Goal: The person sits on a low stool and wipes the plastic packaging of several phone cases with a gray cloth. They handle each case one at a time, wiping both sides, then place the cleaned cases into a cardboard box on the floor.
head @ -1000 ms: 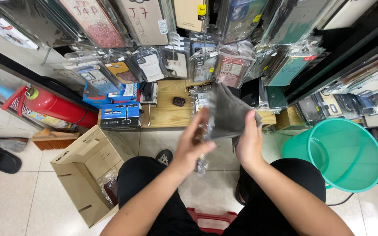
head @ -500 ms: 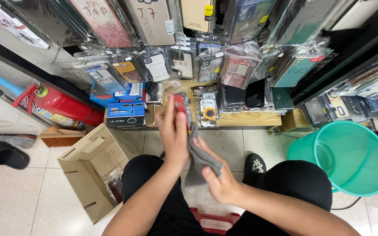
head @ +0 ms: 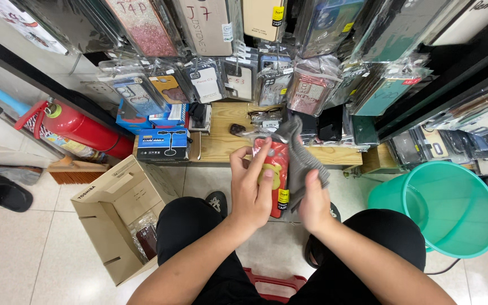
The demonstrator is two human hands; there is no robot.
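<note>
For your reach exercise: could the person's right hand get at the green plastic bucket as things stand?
Probably not at once: the right hand is shut on a grey cloth, though the green plastic bucket stands unobstructed on that side.

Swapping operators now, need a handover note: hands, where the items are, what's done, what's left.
Left hand: grips a packaged red phone case upright over the lap.
Right hand: holds a grey cloth against the package's right side.
Nearby: open cardboard box on the floor to the left, green bucket to the right, wooden shelf ahead.
Done: package in hand, cloth on it.
Left: how much is wiped cannot be told; package not yet set down.
</note>
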